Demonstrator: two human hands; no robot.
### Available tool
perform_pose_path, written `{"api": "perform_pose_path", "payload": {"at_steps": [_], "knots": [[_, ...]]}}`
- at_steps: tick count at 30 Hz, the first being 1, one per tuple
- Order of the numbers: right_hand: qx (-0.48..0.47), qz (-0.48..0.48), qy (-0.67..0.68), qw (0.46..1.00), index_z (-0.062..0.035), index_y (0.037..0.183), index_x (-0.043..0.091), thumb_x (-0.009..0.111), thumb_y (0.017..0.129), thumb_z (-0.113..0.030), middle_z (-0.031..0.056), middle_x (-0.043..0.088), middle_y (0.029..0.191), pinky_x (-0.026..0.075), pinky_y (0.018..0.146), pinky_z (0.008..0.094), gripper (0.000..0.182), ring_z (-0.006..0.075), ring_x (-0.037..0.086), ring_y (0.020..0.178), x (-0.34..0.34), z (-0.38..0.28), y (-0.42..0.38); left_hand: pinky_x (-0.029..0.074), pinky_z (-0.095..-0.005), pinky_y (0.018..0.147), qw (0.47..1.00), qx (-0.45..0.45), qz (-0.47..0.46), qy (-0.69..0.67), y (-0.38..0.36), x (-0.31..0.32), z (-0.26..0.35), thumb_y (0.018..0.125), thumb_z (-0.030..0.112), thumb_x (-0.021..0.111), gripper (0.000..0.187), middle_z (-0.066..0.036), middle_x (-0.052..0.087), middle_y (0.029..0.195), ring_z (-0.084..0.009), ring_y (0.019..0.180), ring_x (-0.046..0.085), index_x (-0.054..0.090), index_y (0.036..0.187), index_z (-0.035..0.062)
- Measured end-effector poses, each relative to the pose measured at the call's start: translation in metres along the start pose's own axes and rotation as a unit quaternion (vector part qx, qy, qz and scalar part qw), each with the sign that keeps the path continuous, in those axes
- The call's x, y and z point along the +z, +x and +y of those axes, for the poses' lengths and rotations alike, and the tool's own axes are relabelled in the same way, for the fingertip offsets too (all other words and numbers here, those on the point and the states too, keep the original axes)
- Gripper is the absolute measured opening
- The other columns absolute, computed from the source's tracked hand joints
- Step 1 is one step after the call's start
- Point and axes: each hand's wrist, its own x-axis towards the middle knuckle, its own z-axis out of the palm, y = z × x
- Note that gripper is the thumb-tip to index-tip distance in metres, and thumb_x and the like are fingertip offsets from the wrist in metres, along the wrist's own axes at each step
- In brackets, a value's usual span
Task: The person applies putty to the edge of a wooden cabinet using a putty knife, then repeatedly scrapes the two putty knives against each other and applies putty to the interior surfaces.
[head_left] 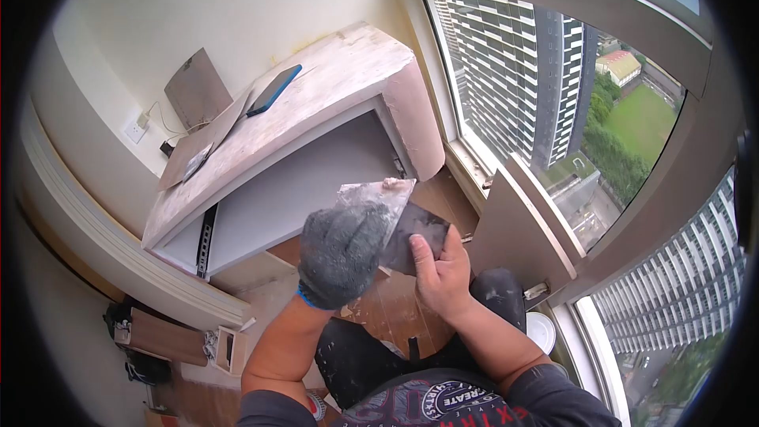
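Observation:
My left hand (341, 253), in a grey knit glove, is closed on a putty knife whose wide metal blade (378, 194) carries a smear of pale filler. My bare right hand (439, 270) grips a second, darker flat blade (417, 231) that lies under and against the first. Both hands are held together just below the plastered curved top (348, 79) of a built-in desk-like unit. The handles of both tools are hidden by the hands.
A blue phone (273, 89) and a sheet of cardboard (196, 88) lie on the unit's top by a wall socket (136, 130). A window ledge (518, 213) and large window (553, 95) run on the right, high above the street. Tools and boxes (158, 340) sit on the floor at the left.

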Motion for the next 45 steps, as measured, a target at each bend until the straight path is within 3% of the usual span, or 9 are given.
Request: {"api": "perform_pose_path", "payload": {"at_steps": [5, 10, 13, 25, 32, 37, 40, 41, 45], "knots": [[0.067, -0.054, -0.007, 0.996, 0.0006, 0.114, 0.059, 0.064, 0.098, -0.02, 0.0179, 0.072, 0.093, 0.053, 0.077, 0.036, 0.027, 0.0261, 0.071, 0.084, 0.0, 0.068, -0.005, 0.057, -0.0407, 0.082, 0.995, -0.072, 0.049, -0.048, 0.118, 0.0, -0.052, 0.083, 0.012, 0.075, 0.051, -0.021, 0.067, 0.11, -0.0348, 0.095, 0.069, 0.056, 0.129, 0.0012], [0.118, -0.038, -0.099, 0.987, 0.0008, 0.11, 0.059, 0.064, 0.097, -0.024, 0.0233, 0.07, 0.089, 0.053, 0.074, 0.0411, 0.029, 0.0372, 0.07, 0.082, -0.013, 0.11, -0.007, 0.055, -0.0432, 0.087, 0.965, -0.026, -0.247, 0.08, 0.193, 0.024, -0.075, 0.082, 0.031, 0.074, 0.054, -0.021, 0.07, 0.104, -0.0371, 0.098, 0.068, 0.06, 0.127, 0.0047], [0.131, -0.054, -0.094, 0.985, 0.0011, 0.107, 0.059, 0.064, 0.097, -0.026, 0.0249, 0.068, 0.086, 0.052, 0.072, 0.0433, 0.029, 0.0409, 0.068, 0.081, -0.015, 0.112, -0.004, 0.054, -0.0452, 0.088, 0.941, -0.041, -0.308, 0.136, 0.213, 0.04, -0.067, 0.079, 0.033, 0.075, 0.053, -0.021, 0.07, 0.104, -0.0391, 0.097, 0.067, 0.062, 0.122, 0.005], [0.131, -0.045, -0.094, 0.986, 0.0017, 0.104, 0.058, 0.064, 0.096, -0.027, 0.0269, 0.066, 0.083, 0.05, 0.07, 0.0459, 0.03, 0.0452, 0.066, 0.079, -0.017, 0.116, -0.001, 0.058, -0.0455, 0.077, 0.882, 0.078, -0.367, 0.285, 0.253, 0.09, -0.056, 0.079, 0.016, 0.065, 0.021, -0.02, 0.072, 0.091, -0.0364, 0.085, 0.071, 0.07, 0.096, 0.0046], [0.141, -0.039, -0.102, 0.984, 0.002, 0.099, 0.057, 0.065, 0.095, -0.026, 0.027, 0.064, 0.08, 0.05, 0.069, 0.0457, 0.029, 0.0467, 0.064, 0.078, -0.017, 0.129, -0.003, 0.059, -0.0461, 0.076, 0.855, 0.096, -0.404, 0.31, 0.267, 0.102, -0.045, 0.081, 0.01, 0.065, 0.02, -0.018, 0.073, 0.092, -0.0353, 0.085, 0.072, 0.071, 0.099, 0.005], [0.132, -0.022, -0.086, 0.987, 0.0017, 0.102, 0.059, 0.065, 0.096, -0.025, 0.0255, 0.067, 0.083, 0.051, 0.07, 0.0428, 0.028, 0.0426, 0.066, 0.077, -0.021, 0.116, 0.002, 0.059, -0.0465, 0.075, 0.884, 0.161, -0.283, 0.334, 0.268, 0.101, -0.041, 0.085, 0.012, 0.064, 0.022, -0.018, 0.072, 0.09, -0.0341, 0.083, 0.072, 0.07, 0.106, 0.0062], [0.127, -0.014, -0.072, 0.989, 0.0016, 0.106, 0.061, 0.065, 0.096, -0.025, 0.0242, 0.069, 0.087, 0.052, 0.072, 0.0405, 0.029, 0.0383, 0.068, 0.079, -0.023, 0.115, 0.005, 0.059, -0.0456, 0.073, 0.882, 0.14, -0.301, 0.334, 0.286, 0.081, -0.035, 0.088, 0.017, 0.065, 0.025, -0.018, 0.072, 0.09, -0.0334, 0.082, 0.072, 0.069, 0.11, 0.0076], [0.131, -0.013, -0.067, 0.989, 0.0016, 0.108, 0.061, 0.065, 0.096, -0.025, 0.0238, 0.069, 0.088, 0.052, 0.073, 0.0398, 0.029, 0.0368, 0.069, 0.08, -0.023, 0.116, 0.005, 0.059, -0.0471, 0.078, 0.87, 0.116, -0.362, 0.313, 0.299, 0.055, -0.015, 0.091, 0.007, 0.051, 0.023, -0.022, 0.072, 0.096, -0.0356, 0.091, 0.072, 0.067, 0.106, 0.0003], [0.144, 0.01, -0.011, 0.989, 0.0017, 0.111, 0.062, 0.065, 0.097, -0.025, 0.018, 0.071, 0.094, 0.051, 0.077, 0.0357, 0.03, 0.0259, 0.068, 0.085, -0.022, 0.136, 0.007, 0.057, -0.0456, 0.076, 0.909, 0.145, -0.266, 0.286, 0.273, 0.045, -0.052, 0.086, 0.029, 0.07, 0.032, -0.017, 0.072, 0.091, -0.0344, 0.083, 0.071, 0.067, 0.111, 0.0092]]}}
